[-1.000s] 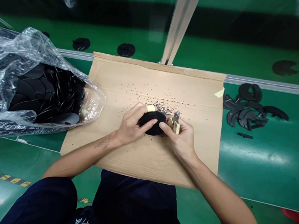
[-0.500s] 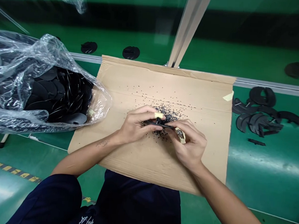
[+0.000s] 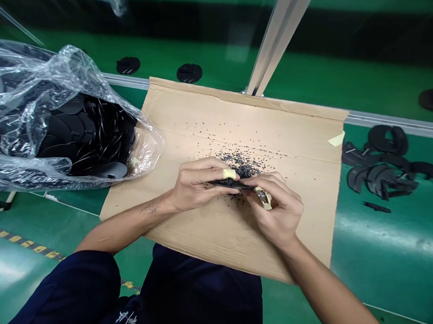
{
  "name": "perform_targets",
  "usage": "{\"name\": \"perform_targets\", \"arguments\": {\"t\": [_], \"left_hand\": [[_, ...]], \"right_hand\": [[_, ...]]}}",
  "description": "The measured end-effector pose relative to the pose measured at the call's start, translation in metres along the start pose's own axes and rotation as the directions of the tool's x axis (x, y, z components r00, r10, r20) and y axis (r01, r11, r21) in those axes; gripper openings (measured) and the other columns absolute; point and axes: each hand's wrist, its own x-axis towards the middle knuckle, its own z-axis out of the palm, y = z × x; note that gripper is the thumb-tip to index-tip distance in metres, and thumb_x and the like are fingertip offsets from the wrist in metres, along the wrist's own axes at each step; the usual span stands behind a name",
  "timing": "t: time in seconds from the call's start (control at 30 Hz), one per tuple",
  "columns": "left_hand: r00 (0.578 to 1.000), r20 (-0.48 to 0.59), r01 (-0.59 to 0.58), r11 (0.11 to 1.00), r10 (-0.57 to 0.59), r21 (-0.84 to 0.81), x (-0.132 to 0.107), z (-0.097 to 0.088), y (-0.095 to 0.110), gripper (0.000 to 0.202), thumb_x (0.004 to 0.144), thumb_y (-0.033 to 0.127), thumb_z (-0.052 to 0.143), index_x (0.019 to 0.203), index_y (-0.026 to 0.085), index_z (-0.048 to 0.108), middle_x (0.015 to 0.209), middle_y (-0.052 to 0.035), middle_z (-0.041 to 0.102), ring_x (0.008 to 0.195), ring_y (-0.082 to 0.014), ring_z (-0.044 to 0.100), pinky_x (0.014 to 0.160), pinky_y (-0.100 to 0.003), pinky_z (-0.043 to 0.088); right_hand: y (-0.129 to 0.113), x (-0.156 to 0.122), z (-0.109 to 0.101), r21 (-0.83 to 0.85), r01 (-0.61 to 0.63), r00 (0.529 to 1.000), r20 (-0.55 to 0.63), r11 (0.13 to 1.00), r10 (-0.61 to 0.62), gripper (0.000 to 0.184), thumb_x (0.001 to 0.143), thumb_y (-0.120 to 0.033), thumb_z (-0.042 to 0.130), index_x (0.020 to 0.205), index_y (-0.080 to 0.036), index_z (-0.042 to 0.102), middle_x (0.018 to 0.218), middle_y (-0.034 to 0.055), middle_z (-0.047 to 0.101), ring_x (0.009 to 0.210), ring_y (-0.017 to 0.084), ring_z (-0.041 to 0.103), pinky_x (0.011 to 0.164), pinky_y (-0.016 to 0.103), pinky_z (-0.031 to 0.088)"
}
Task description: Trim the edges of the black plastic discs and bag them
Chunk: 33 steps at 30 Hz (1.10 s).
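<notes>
My left hand [image 3: 197,182] is closed, pinching a thin black plastic disc [image 3: 224,183] seen nearly edge-on; a pale yellow tape wraps one finger. My right hand [image 3: 277,204] is closed at the disc's right end, its fingers against the edge. Tucked in that hand is a small metal tool [image 3: 263,197] with pale tape around it; its tip is hidden. Beneath both hands, a pile of tiny black shavings [image 3: 243,163] is scattered over a cardboard sheet [image 3: 198,233].
At the left lies a clear plastic bag [image 3: 67,72] with several black discs [image 3: 65,130] inside. Curved black parts [image 3: 377,177] are heaped on the green table [image 3: 389,258] to the right, beside a short black strip [image 3: 377,207]. A metal post [image 3: 277,44] rises behind the cardboard.
Both hands keep their grip on the black disc, which has turned slightly and sits a little lower. The whole view has shifted slightly.
</notes>
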Motion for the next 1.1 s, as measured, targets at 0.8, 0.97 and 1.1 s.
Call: {"name": "perform_targets", "arguments": {"t": [0.8,0.97,1.1], "left_hand": [[0.988,0.055,0.143,0.989,-0.141,-0.026,0.0,-0.002,0.003,0.024,0.085,0.023,0.08,0.108,0.017,0.076,0.095,-0.0048,0.073,0.086,-0.0111,0.069,0.073,-0.022,0.058],[0.992,0.073,0.107,0.994,-0.104,-0.034,-0.001,0.0,0.001,0.024,0.084,0.024,0.081,0.107,0.018,0.077,0.091,-0.0044,0.073,0.083,-0.0107,0.068,0.072,-0.021,0.058],[0.994,0.064,0.092,0.995,-0.089,-0.047,-0.002,0.001,-0.001,0.025,0.084,0.024,0.081,0.108,0.018,0.077,0.092,-0.0049,0.074,0.084,-0.0111,0.069,0.075,-0.022,0.059]], "right_hand": [[0.02,0.011,-0.021,-0.462,0.27,0.958,0.217,0.845,-0.188,0.023,0.093,-0.012,0.058,0.112,-0.019,0.067,0.095,0.0081,0.072,0.082,0.021,0.059,0.071,0.035,0.048],[0.018,0.009,-0.019,-0.486,0.299,0.95,0.235,0.821,-0.206,0.019,0.093,-0.014,0.06,0.11,-0.019,0.067,0.09,0.0064,0.071,0.076,0.019,0.055,0.067,0.033,0.046],[0.016,0.01,-0.02,-0.535,0.318,0.945,0.244,0.783,-0.217,0.017,0.095,-0.014,0.059,0.107,-0.017,0.069,0.082,0.0054,0.069,0.071,0.018,0.051,0.064,0.032,0.044]]}}
